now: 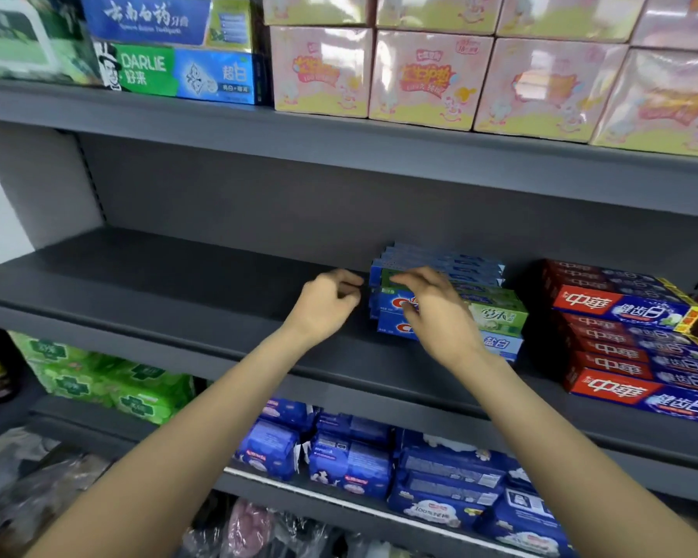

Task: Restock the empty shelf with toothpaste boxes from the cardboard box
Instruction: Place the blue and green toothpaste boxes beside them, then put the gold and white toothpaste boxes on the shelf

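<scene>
On the grey middle shelf (146, 275), a stack of toothpaste boxes (496, 312) is seen right of centre, blue boxes below and behind, a green one on top. The right hand (432, 312) is laid over the stack's left end, fingers bent around the green box and the blue box beneath it. The left hand (327, 304) is held at nine o'clock of the stack, just beside it, fingers loosely curled with nothing gripped. At three o'clock of the stack, apart from it, red-and-blue toothpaste boxes (629, 340) are piled. Pink packs (428, 78) are lined up on the upper shelf, at twelve o'clock. The cardboard box is out of view.
</scene>
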Motion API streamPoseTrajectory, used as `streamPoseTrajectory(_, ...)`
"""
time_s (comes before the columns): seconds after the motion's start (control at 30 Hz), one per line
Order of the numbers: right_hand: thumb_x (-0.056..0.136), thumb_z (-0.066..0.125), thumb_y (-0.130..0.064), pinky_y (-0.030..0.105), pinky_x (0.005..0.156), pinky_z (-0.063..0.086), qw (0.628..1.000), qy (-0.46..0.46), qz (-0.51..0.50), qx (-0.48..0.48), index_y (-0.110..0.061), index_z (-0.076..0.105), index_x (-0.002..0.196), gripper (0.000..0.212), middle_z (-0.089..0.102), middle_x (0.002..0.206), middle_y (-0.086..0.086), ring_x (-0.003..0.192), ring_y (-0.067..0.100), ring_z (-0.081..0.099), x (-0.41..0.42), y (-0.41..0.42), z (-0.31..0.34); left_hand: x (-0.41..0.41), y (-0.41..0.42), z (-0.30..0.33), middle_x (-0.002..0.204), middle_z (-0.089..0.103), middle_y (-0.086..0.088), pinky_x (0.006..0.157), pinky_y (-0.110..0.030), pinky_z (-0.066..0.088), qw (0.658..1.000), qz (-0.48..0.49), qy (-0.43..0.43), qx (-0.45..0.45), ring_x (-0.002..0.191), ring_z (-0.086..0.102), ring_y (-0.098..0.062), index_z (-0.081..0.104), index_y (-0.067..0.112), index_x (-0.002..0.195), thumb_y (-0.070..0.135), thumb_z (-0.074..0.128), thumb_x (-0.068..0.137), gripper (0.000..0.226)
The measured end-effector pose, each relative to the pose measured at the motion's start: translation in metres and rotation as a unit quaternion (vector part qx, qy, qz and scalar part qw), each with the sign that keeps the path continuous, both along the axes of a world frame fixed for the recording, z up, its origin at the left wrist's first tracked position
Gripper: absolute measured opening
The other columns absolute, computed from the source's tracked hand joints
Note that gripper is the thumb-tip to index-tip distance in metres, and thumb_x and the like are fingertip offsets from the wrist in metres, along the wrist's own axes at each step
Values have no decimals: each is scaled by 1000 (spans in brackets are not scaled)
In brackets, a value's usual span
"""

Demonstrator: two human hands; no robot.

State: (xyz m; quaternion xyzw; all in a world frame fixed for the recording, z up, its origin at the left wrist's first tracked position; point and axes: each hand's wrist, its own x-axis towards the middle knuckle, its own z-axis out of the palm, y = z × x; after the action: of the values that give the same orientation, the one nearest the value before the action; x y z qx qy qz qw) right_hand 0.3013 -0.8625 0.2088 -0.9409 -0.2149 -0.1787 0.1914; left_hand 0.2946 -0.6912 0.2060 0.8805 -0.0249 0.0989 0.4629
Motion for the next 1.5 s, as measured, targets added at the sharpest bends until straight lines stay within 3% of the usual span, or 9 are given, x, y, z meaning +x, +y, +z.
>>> streamPoseTrajectory(0.07, 90, 51, -4, 32, 97, 41, 999, 11, 18, 39, -17, 56, 126, 39, 52, 127, 3, 118, 21, 48, -14, 19, 6, -19, 14, 4, 107, 66, -3, 84, -15, 44, 998, 4, -33, 48, 96, 63, -14, 62, 9, 115, 6, 51, 91, 27)
streamPoseTrajectory(0.23, 89, 53, -9, 35, 87, 50, 993, 55, 78, 76, -19, 62, 116, 30, 63, 107, 3, 97, 17, 61, -59, 101, 1, -88, 81, 0, 108, 63, 1, 80, -37, 50, 965, 68, -72, 242, 98, 61, -23, 58, 19, 114, 19, 48, 91, 24)
streamPoseTrajectory(0.37, 88, 53, -9, 36, 90, 47, 988, 90, 111, 61, -18, 63, 115, 31, 61, 109, 6, 103, 20, 59, -99, 179, -17, -149, 147, -7, 112, 58, -5, 79, -39, 46, 936, 108, -57, 331, 105, 58, -30, 54, 16, 113, 22, 44, 93, 23)
streamPoseTrajectory(0.8, 93, 51, -13, 31, 88, 47, 950, 234, 206, 29, -12, 60, 122, 30, 61, 120, 9, 108, 22, 59, -313, 516, -104, -384, 492, -91, 101, 65, -9, 76, -37, 47, 935, 179, 56, 301, 99, 60, -30, 60, 14, 107, 21, 52, 91, 20)
streamPoseTrajectory(0.93, 90, 54, -15, 37, 93, 46, 940, 262, 218, 24, -12, 61, 117, 28, 62, 118, 11, 112, 25, 56, -342, 592, -122, -411, 584, -119, 105, 63, -15, 80, -42, 49, 925, 213, 124, 289, 100, 59, -35, 59, 9, 107, 19, 50, 90, 22)
streamPoseTrajectory(1.03, 89, 56, -15, 31, 97, 40, 932, 282, 225, 30, -16, 53, 128, 38, 54, 127, 9, 119, 23, 52, -345, 645, -138, -417, 648, -143, 120, 59, -11, 87, -42, 48, 909, 229, 170, 302, 111, 55, -31, 55, 12, 120, 26, 52, 91, 33)
streamPoseTrajectory(1.23, 89, 59, -19, 30, 103, 33, 910, 346, 229, 15, -20, 30, 145, 63, 35, 146, 8, 129, 22, 41, -332, 740, -171, -412, 753, -174, 153, 30, -5, 112, -45, 29, 873, 167, 264, 376, 140, 27, -27, 30, 22, 145, 44, 53, 89, 64)
streamPoseTrajectory(1.4, 85, 67, -28, 37, 111, 32, 894, 406, 187, -19, -20, 21, 148, 79, 34, 145, 12, 132, 27, 37, -328, 795, -198, -404, 808, -180, 155, 25, -2, 111, -44, 28, 854, 80, 361, 366, 138, 31, -28, 24, 30, 148, 58, 47, 89, 69)
streamPoseTrajectory(1.5, 82, 71, -30, 35, 109, 30, 899, 403, 168, -40, -18, 24, 147, 81, 35, 142, 11, 132, 26, 35, -332, 814, -213, -409, 821, -176, 154, 21, 0, 107, -41, 29, 862, 21, 345, 371, 135, 35, -25, 33, 30, 143, 66, 47, 85, 70)
